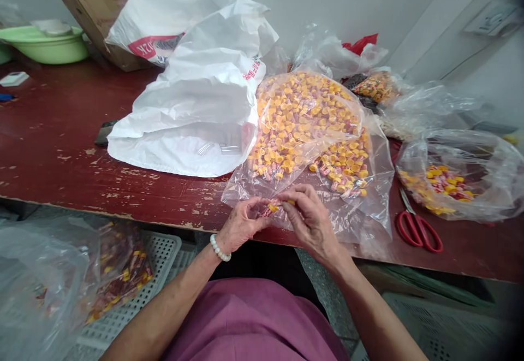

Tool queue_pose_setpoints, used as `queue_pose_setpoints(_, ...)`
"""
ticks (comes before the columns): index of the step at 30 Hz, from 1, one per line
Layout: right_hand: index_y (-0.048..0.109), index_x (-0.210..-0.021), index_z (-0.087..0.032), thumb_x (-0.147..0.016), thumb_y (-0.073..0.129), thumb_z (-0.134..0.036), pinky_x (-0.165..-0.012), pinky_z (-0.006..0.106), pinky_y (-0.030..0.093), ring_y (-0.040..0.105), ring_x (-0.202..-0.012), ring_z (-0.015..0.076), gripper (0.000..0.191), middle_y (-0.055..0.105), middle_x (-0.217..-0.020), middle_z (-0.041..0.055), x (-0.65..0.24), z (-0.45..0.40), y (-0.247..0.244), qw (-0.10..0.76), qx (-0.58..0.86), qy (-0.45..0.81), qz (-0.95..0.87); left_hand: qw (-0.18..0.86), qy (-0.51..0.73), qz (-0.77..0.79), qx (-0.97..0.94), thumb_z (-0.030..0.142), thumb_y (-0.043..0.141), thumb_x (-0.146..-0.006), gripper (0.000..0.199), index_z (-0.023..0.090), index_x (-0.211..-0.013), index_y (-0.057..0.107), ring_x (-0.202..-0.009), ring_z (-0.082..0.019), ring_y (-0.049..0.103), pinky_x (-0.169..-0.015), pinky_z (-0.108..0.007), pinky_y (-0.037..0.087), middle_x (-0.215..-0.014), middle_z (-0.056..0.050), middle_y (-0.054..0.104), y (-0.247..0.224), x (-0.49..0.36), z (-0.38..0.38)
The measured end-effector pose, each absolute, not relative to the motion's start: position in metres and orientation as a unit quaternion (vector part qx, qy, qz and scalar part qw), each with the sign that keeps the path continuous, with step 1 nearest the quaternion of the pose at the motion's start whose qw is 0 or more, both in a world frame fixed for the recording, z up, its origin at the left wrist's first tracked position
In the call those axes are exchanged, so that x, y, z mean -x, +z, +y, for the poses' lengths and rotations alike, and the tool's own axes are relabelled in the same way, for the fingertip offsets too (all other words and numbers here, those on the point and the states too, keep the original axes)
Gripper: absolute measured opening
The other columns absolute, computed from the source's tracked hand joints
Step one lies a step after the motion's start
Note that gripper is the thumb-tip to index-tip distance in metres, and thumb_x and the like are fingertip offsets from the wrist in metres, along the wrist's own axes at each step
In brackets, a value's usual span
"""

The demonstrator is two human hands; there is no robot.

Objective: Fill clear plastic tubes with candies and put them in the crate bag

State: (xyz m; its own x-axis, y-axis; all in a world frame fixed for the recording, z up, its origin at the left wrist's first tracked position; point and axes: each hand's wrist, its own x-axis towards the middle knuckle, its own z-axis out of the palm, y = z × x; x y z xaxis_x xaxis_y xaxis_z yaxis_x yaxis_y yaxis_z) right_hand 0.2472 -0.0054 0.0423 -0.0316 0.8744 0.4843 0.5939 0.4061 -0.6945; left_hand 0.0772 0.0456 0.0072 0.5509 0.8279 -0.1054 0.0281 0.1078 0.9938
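"What are the hands holding?"

"The left hand (241,222) is nearly closed, fingers and thumb around a small red-and-white printed piece with yellow on it (271,207). It's above the table's front edge, just in front of the clear plastic sheeting (347,227). The right hand (309,216) is narrow, its fingertips beside that piece with a bit of yellow showing; I can't tell how firmly they grip."

"And behind them?"

"A heap of small yellow cup-shaped caps and red-and-white pieces (303,115), partly under clear film on the dark red, chipped table (57,126). Left of it lies a large white woven sack (204,93)."

"Any writing?"

"The sack has a red band with white lettering, turned on its head; I make out '02K'. Smaller red characters near its right side are too small to read. The brown cardboard box (96,0) has red printed marks, but no brand I can read."

"What's on the right?"

"Red-handled metal scissors (418,229), just beside an open clear plastic bag (491,178) with more yellow and red pieces inside."

"Far left?"

"A round light-green plastic basin (53,47). Below the table, a pale perforated plastic crate (158,257) holds bagged pieces."
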Motion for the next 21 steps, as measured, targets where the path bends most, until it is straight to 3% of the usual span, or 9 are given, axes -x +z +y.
queue_pose_setpoints(2, 0.06, -0.105, -0.021, -0.091, 0.048, -0.019, -0.078, 0.03, 0.048, 0.055, -0.091, 0.0158, 0.019, 0.055, -0.096, 0.0062, -0.239, -0.009, 0.049, 0.442, 0.503, 0.155, -0.726, 0.611, 0.303, 0.346, -0.644, 0.03, 0.07, -0.073, 0.029, 0.012, -0.095, 0.065, -0.074, -0.013, 0.054, -0.068, -0.023, 0.045, -0.082, -0.003, 0.062, 0.011, -0.081, 0.044)
queue_pose_setpoints(4, 0.059, -0.107, -0.021, -0.09, 0.051, -0.02, -0.077, 0.029, 0.048, 0.056, -0.087, 0.0146, 0.019, 0.058, -0.096, 0.0053, -0.239, -0.01, 0.05, 0.427, 0.495, 0.176, -0.735, 0.589, 0.295, 0.338, -0.673, 0.029, 0.068, -0.074, 0.027, 0.012, -0.095, 0.065, -0.078, -0.015, 0.055, -0.074, -0.025, 0.044, -0.085, -0.004, 0.064, 0.013, -0.082, 0.043)
queue_pose_setpoints(12, 0.059, -0.109, -0.022, -0.093, 0.045, -0.038, -0.077, 0.032, 0.049, 0.06, -0.085, 0.0157, 0.027, 0.064, -0.1, 0.005, -0.238, 0.027, 0.033, 0.519, 0.566, 0.223, -0.601, 0.621, 0.241, 0.311, -0.678, 0.024, 0.071, -0.067, 0.019, 0.013, -0.083, 0.067, -0.068, -0.015, 0.052, -0.063, -0.024, 0.041, -0.072, -0.001, 0.06, 0.011, -0.086, 0.034)
queue_pose_setpoints(18, 0.058, -0.109, -0.022, -0.089, 0.052, -0.035, -0.081, 0.033, 0.047, 0.057, -0.081, 0.0157, 0.025, 0.061, -0.094, 0.0049, -0.209, 0.032, 0.023, 0.499, 0.541, 0.14, -0.662, 0.678, 0.229, 0.307, -0.627, 0.012, 0.067, -0.064, 0.009, 0.013, -0.072, 0.064, -0.066, -0.014, 0.053, -0.061, -0.024, 0.041, -0.068, -0.001, 0.061, 0.007, -0.102, 0.021)
queue_pose_setpoints(21, 0.058, -0.102, -0.021, -0.093, 0.042, -0.037, -0.069, 0.027, 0.047, 0.056, -0.073, 0.0131, 0.024, 0.061, -0.086, 0.0024, -0.217, 0.033, 0.006, 0.56, 0.566, 0.183, -0.577, 0.708, 0.216, 0.32, -0.591, 0.014, 0.067, -0.064, 0.012, 0.012, -0.075, 0.063, -0.061, -0.01, 0.05, -0.057, -0.021, 0.041, -0.068, 0.001, 0.059, 0.003, -0.1, 0.02)
